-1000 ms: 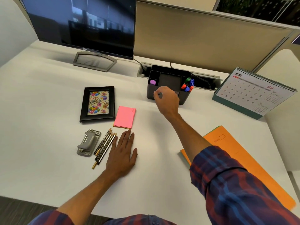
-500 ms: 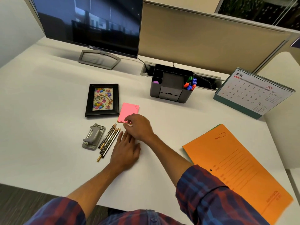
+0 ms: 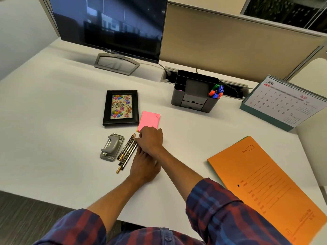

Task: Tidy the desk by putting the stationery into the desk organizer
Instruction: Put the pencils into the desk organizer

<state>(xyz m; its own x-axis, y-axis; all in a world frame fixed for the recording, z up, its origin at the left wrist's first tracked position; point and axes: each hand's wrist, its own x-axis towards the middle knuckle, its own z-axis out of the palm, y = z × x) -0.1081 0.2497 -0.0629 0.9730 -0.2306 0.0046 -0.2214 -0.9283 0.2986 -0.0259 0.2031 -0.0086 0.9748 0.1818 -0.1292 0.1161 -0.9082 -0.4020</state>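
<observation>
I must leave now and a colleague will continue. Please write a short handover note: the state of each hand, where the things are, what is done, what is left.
Right hand: reaching across to the pencils, grip not visible.
Left hand: flat on the desk beside the pencils, holding nothing.
Done: markers stand in the desk organizer.
Left: pencils, pink sticky notes, hole punch, all loose on the desk.

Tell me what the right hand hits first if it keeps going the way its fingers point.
Probably the pencils: the right hand points leftward, fingertips already at their upper ends. Beyond them lies the hole punch. Actual contact is unclear.
</observation>
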